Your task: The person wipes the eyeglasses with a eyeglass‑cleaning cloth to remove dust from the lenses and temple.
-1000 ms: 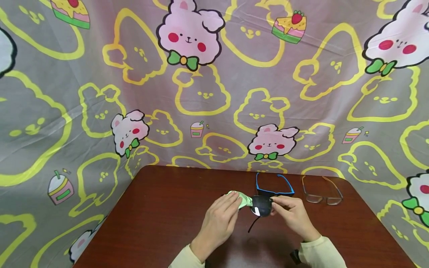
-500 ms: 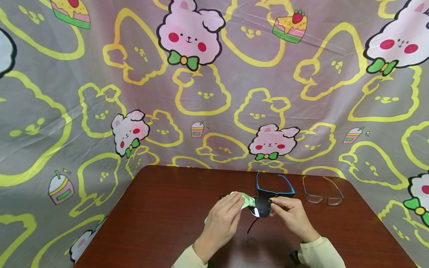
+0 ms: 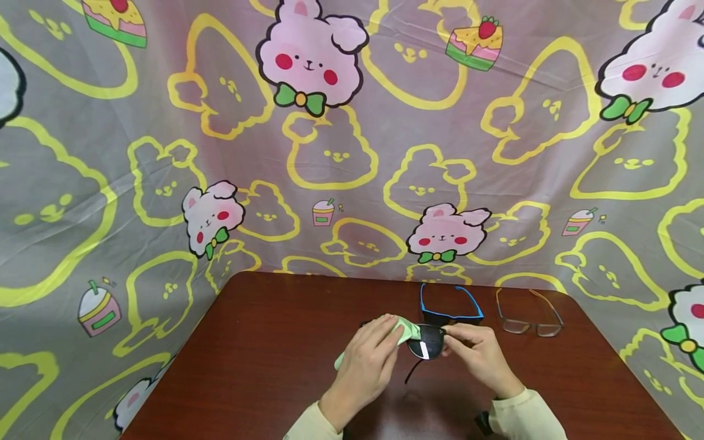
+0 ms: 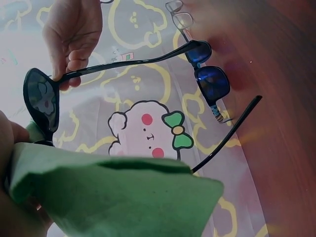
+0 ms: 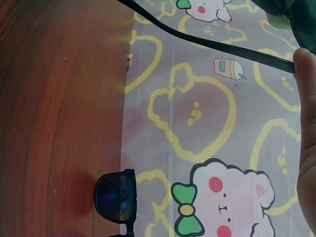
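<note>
Black sunglasses (image 3: 426, 346) are held up over the table between both hands. My left hand (image 3: 364, 362) grips a light green cloth (image 3: 406, 331), folded around the left part of the sunglasses; in the left wrist view the cloth (image 4: 118, 197) hides that lens. With thumb and index finger, my right hand (image 3: 481, 353) pinches the right corner of the frame near the hinge. Both temples stick out unfolded, and the right lens (image 4: 42, 101) shows bare in the left wrist view. The right wrist view catches only the edge of the right hand (image 5: 307, 133) and one temple.
Blue-framed sunglasses (image 3: 452, 316) lie just behind the hands on the brown table (image 3: 264, 342). To their right are clear-lens glasses (image 3: 530, 329) with unfolded temples. A patterned cloth backdrop (image 3: 330, 159) surrounds the table's back and sides.
The left hand and the green cloth have shifted slightly to the right along the sunglasses, which have tilted a little. The right hand keeps its pinch in nearly the same place.
</note>
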